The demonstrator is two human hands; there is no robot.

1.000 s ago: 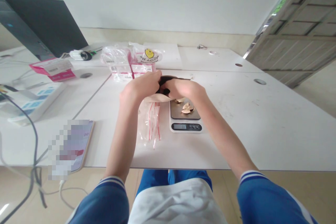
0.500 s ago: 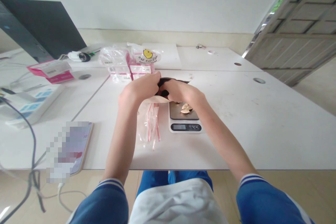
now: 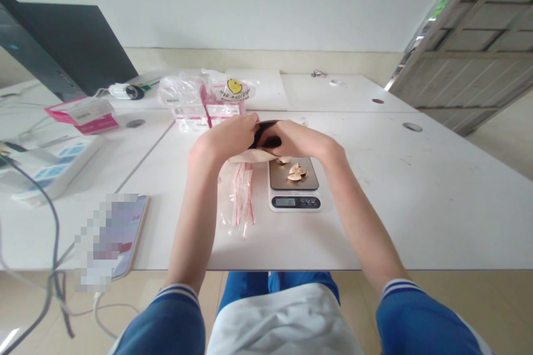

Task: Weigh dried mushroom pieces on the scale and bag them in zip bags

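Note:
My left hand [image 3: 235, 136] is closed on the rim of a tan bag [image 3: 255, 156] with a dark inside, held over the back of the scale. Inside its mouth is my right hand [image 3: 293, 138], its fingers partly hidden. Beneath the bag stands a white kitchen scale [image 3: 272, 208] with a metal plate and a lit display too small to read. Several pale, dried-looking slices [image 3: 295, 173] lie on the plate. Left of the scale, clear zip bags [image 3: 244, 194] with red seal lines lie flat on the table.
Plastic-wrapped pink and white boxes [image 3: 187, 97] sit behind my left hand. Farther left are a pink carton [image 3: 83, 113], a power strip [image 3: 62, 163], a black computer case [image 3: 79, 44] and a phone [image 3: 135, 227] at the table's front edge. Cables [image 3: 54, 233] hang there.
My right hand has shifted slightly right and up within the bag's mouth, and its elbow has swung outward. More of the scale's plate and slices shows. The left hand has barely moved.

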